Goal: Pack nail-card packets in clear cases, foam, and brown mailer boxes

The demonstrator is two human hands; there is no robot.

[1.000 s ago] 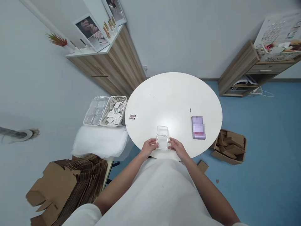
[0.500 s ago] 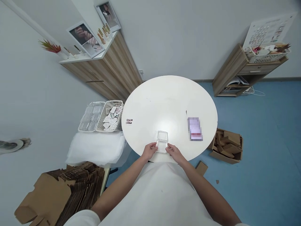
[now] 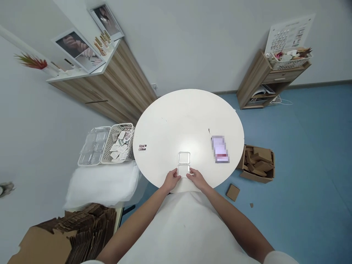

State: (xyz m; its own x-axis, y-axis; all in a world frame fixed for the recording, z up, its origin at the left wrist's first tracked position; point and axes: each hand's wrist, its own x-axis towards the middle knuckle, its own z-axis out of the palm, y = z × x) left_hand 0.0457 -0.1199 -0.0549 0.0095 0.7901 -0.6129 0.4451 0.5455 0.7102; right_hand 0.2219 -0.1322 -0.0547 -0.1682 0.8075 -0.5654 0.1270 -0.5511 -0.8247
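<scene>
Right, from where I sit, the nearest thing in the way is one pixelated purple phone-like slab (image 3: 220, 149), lying on the round white table (image 3: 181, 110) beyond and to the right of my right hand (image 3: 197, 179), with one tiny dark item (image 3: 209, 130) near its far corner. Over to the left lies one small sheet with two rows of dark spots (image 3: 142, 147). Past that edge I count two white baskets, one full of packets (image 3: 121, 146), one of clear cases (image 3: 93, 145), too overlapped to count. Beyond the right edge stands one brown carton (image 3: 255, 178) of folded boxes, with one loose brown box (image 3: 233, 192) on the floor nearby. One clear box (image 3: 183, 171) sits at the table's near side, lid open away from me; the fingers of my left hand (image 3: 172, 179) and right hand grasp its two sides, how firmly I cannot tell.
</scene>
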